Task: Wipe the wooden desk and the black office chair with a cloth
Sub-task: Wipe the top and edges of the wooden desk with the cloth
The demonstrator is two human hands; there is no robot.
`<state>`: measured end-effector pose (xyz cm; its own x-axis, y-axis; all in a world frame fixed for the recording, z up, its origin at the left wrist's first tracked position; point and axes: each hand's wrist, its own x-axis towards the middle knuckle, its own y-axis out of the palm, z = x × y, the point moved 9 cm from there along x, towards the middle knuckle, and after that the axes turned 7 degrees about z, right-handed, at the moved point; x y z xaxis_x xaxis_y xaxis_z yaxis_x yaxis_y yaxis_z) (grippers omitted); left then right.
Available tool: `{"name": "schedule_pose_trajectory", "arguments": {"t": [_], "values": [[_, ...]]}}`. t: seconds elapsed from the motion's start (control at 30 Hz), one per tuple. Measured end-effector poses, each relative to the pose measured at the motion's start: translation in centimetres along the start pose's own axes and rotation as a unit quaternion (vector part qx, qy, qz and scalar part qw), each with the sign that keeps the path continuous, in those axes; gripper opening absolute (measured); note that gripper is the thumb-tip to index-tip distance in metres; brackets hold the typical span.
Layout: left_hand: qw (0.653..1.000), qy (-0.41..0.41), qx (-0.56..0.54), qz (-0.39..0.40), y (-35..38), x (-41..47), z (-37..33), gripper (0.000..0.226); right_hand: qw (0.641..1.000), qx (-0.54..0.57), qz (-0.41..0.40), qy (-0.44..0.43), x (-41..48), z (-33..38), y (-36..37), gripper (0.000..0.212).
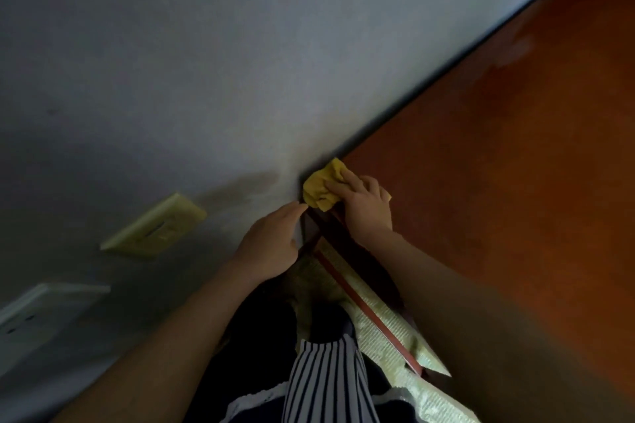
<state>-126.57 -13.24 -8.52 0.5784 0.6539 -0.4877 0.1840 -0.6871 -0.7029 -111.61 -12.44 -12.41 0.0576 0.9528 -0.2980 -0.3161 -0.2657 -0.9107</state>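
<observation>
- The right hand (364, 204) lies palm-down on a crumpled yellow cloth (319, 187), fingers stretched over it, pressing it onto the corner of the wooden desk (498, 154).
- The cloth sits at the desk's corner, right where the top meets the grey wall (206, 62), with part of it hanging over the edge.
- The left hand (271, 244) holds nothing; its fingers are straight and together, their tips touching the desk's corner just below the cloth.
- The reddish-brown desk top stretches away to the upper right, bare along the wall.
- A cream switch plate (154, 227) and a white outlet plate (41, 316) are on the wall to the left.
- Below the arms a striped garment (326, 385) shows.
</observation>
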Motion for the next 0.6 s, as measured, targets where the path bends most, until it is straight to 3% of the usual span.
{"name": "schedule_pose_trajectory", "arguments": {"t": [0.33, 0.6], "values": [[0.983, 0.114, 0.121, 0.08, 3.3, 2.8, -5.5, 0.063, 0.977, 0.029, -0.067, 0.202, -10.5, -6.0, 2.0, 0.049], [0.947, 0.214, 0.217, 0.099, 8.5, 2.8, -11.9, 0.066, 0.904, 0.076, -0.085, 0.412, -23.4, -10.8, 4.6, 0.068]]}}
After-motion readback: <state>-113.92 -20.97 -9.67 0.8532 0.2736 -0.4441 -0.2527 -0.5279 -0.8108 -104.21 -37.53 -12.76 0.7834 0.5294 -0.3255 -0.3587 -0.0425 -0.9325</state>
